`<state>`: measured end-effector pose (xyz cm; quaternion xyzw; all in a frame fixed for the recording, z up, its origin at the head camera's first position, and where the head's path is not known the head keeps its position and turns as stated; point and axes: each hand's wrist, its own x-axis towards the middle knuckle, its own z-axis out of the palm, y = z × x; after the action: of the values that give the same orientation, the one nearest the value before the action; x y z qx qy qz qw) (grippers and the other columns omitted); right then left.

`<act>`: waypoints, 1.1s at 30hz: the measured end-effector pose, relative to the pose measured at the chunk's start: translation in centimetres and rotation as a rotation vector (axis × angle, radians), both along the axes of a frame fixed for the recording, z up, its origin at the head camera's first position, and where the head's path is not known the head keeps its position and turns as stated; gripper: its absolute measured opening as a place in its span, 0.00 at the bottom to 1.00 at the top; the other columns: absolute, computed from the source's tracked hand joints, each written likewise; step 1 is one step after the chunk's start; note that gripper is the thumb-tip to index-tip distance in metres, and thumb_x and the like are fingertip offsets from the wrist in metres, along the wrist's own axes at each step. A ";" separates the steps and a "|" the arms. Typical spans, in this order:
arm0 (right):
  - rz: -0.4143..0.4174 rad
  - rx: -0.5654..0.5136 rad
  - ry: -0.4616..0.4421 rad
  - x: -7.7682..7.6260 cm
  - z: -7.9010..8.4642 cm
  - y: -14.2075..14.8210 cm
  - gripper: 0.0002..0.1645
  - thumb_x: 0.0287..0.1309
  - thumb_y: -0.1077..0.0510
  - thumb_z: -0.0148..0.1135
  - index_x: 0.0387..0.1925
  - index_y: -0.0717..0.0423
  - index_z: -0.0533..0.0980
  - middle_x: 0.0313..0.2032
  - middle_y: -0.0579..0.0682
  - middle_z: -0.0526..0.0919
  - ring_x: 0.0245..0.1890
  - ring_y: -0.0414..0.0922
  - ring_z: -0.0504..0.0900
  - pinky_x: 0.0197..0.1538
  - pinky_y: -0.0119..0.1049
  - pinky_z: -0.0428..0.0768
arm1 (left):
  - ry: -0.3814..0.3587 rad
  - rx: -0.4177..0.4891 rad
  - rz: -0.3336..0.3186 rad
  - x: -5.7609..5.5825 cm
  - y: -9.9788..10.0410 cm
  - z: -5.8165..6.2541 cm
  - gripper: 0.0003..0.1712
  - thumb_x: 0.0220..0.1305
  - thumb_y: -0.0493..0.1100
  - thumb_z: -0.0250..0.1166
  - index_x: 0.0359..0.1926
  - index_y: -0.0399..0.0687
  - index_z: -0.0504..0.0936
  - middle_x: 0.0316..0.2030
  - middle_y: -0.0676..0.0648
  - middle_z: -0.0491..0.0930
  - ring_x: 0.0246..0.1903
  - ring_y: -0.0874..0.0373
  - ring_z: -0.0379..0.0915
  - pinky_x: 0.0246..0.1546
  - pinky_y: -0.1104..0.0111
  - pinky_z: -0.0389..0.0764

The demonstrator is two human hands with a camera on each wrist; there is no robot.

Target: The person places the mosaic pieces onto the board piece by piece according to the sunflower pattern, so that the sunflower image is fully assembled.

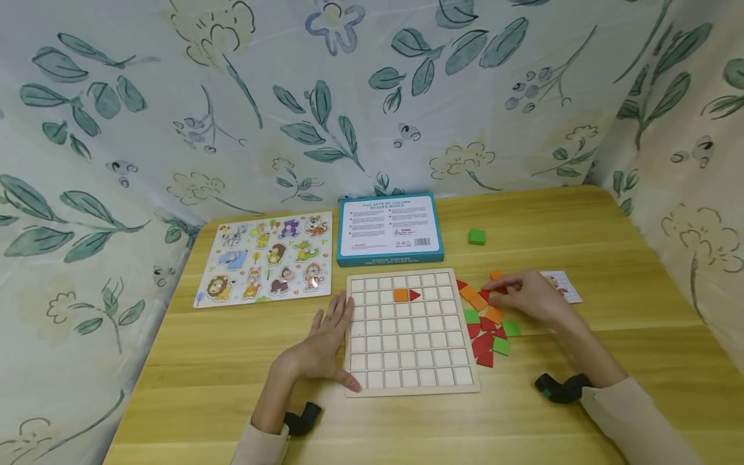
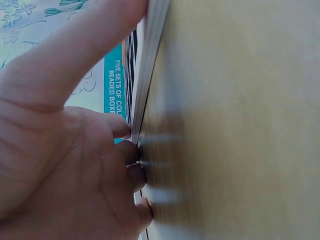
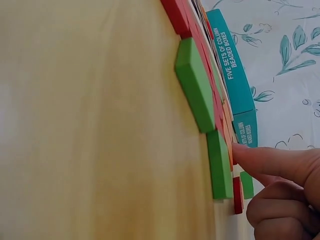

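Note:
A pale wooden grid board (image 1: 415, 392) lies on the table, with an orange square (image 1: 401, 295) and a red triangle (image 1: 415, 295) beside each other in its upper cells. My left hand (image 1: 318, 349) rests along the board's left edge, fingers spread, thumb at the near corner. In the left wrist view, the thumb (image 2: 65, 55) and fingertips touch the board's side. My right hand (image 1: 531, 296) is over the pile right of the board, thumb and forefinger pinching a small red tile (image 1: 484, 294). Its other fingers are curled in the right wrist view (image 3: 280, 210).
Loose red, orange and green tiles (image 1: 482, 344) crowd the board's right side. A green block (image 1: 476, 237) stands farther back. Behind the board is a teal box (image 1: 389, 229); an animal puzzle (image 1: 264, 258) lies left of it. A pattern card (image 1: 562, 287) sits beyond the right hand.

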<state>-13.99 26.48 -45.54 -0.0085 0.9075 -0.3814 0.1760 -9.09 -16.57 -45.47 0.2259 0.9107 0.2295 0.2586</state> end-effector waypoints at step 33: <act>0.052 -0.239 0.007 -1.9 1.9 -7.5 0.17 0.62 0.54 0.73 0.51 0.55 0.86 0.17 0.44 0.57 0.18 0.42 0.58 0.22 0.33 0.56 | 0.004 0.003 -0.010 -0.1 -0.1 -0.3 0.91 0.38 0.63 0.86 0.82 0.43 0.26 0.81 0.40 0.16 0.81 0.44 0.12 0.81 0.42 0.28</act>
<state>-15.88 18.96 -43.66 -0.0545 0.8556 -0.4820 0.1804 -9.23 -16.69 -45.78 0.2316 0.9096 0.2294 0.2578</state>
